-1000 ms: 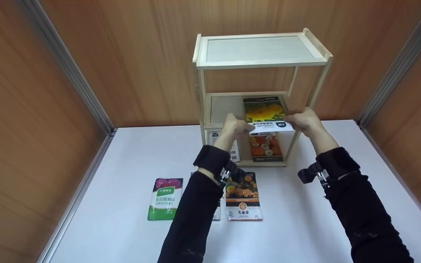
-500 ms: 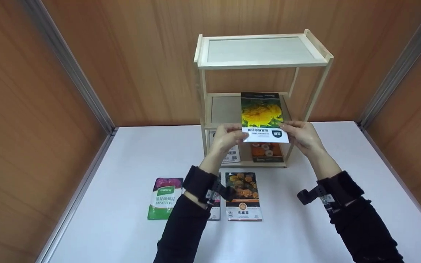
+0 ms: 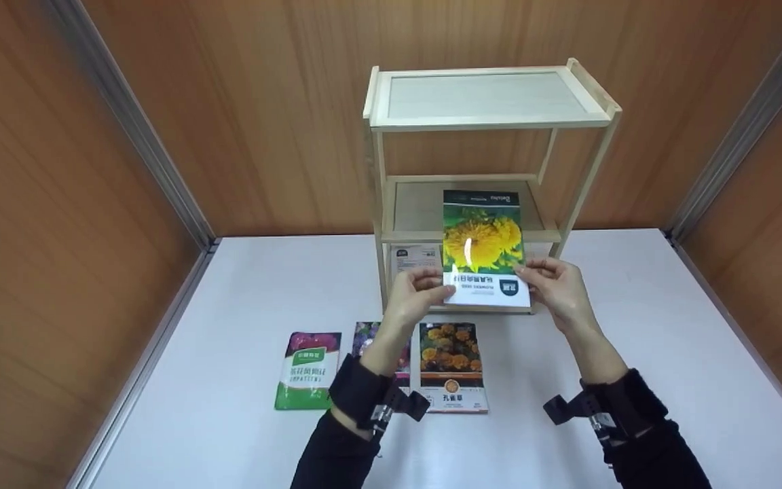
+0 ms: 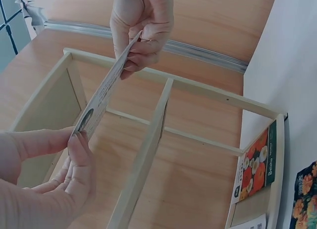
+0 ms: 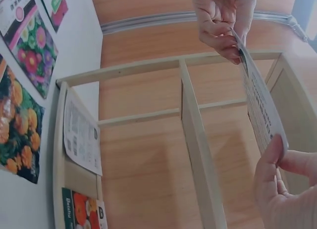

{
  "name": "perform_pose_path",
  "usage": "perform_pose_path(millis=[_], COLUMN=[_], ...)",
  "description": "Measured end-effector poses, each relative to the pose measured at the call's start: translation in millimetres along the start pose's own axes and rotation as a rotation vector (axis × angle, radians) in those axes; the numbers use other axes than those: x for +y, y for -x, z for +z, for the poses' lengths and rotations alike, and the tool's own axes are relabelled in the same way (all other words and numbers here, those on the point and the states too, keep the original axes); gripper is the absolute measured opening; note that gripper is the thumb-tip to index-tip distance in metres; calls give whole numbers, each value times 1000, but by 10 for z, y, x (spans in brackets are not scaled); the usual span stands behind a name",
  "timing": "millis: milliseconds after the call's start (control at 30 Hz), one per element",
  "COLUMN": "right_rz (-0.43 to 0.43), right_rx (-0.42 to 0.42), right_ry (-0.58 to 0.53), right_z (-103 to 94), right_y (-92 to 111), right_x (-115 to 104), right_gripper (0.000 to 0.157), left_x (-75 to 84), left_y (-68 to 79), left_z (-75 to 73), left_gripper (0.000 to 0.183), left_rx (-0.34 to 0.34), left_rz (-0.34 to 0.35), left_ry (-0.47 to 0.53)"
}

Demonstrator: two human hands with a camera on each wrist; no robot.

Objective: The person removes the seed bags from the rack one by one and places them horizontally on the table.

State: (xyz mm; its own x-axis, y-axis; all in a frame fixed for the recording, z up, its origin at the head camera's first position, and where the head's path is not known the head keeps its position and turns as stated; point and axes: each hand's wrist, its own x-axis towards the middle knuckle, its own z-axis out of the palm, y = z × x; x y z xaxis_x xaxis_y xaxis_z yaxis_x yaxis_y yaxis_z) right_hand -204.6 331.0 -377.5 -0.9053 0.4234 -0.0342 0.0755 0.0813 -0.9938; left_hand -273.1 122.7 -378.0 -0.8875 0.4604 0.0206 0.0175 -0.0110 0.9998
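Observation:
A seed packet (image 3: 482,234) with yellow flowers is held in front of the wooden rack, its printed text upside down in the head view. My left hand (image 3: 413,299) pinches its near left edge between thumb and fingers. At the near right edge, my right hand (image 3: 559,292) pinches it the same way. Both wrist views show the packet (image 4: 106,90) almost edge-on, stretched between the two hands. On the rack's bottom shelf lie a white packet (image 3: 415,261) with printed text and a packet of red and orange flowers (image 4: 255,164), which the held packet hides in the head view.
The three-tier rack (image 3: 493,125) stands against the back wooden wall. Before it on the white table (image 3: 241,299) lie a green-and-white seed packet (image 3: 306,373), a purple-flowered one (image 3: 364,336) partly behind my left arm, and an orange-flowered one (image 3: 452,360).
Both hands have drawn the yellow-flowered packet out from over the middle shelf, toward me and lower in view. Its front now faces the head camera more fully.

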Motion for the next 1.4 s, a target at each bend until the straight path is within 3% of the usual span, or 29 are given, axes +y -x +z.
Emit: perform_pose_path(millis=[400, 433, 567, 633, 667, 733, 867, 933, 1067, 1167, 1200, 1267, 1400], right_rz=[-80, -111, -140, -187, -168, -151, -87, -61, -57, -47, -39, -35, 24], right_rx=[52, 29, 8, -20, 7, 21, 74, 93, 115, 128, 121, 70, 72], right_ry=[-20, -60, -119, -191, -165, -170, -79, -47, -26, -2, -6, -58, -75], right_z=[164, 133, 111, 74, 109, 125, 177, 154, 74, 80, 86, 130, 216], right_y=[224, 76, -7, -94, 48, 92, 204, 125, -146, -161, -132, 88, 334], right_x=[352, 621, 984, 1254, 1099, 1129, 1135, 1382, 2094, 2291, 2296, 1968, 1637], right_gripper=[31, 29, 31, 24, 26, 26, 33, 34, 35, 39, 40, 31, 26], left_x=[-348, -380, -488, -541, -568, -622, -723, -744, -700, -763, -817, -931, -1096], left_y=[276, 295, 361, 388, 401, 424, 469, 500, 601, 639, 639, 633, 634], left_z=[-63, -66, -60, -46, -38, -23, -8, -4, 13, 19, 18, 17, 15], left_gripper=[28, 28, 29, 28, 28, 28, 28, 27, 25, 25, 25, 26, 28], left_rx=[31, 34, 49, 58, 63, 75, 97, 102, 100, 103, 106, 114, 119], left_rz=[42, 40, 31, 22, 20, 7, -21, -30, -38, -53, -60, -73, -93], left_ry=[6, 8, 12, 19, 19, 28, 45, 51, 39, 41, 43, 54, 89])
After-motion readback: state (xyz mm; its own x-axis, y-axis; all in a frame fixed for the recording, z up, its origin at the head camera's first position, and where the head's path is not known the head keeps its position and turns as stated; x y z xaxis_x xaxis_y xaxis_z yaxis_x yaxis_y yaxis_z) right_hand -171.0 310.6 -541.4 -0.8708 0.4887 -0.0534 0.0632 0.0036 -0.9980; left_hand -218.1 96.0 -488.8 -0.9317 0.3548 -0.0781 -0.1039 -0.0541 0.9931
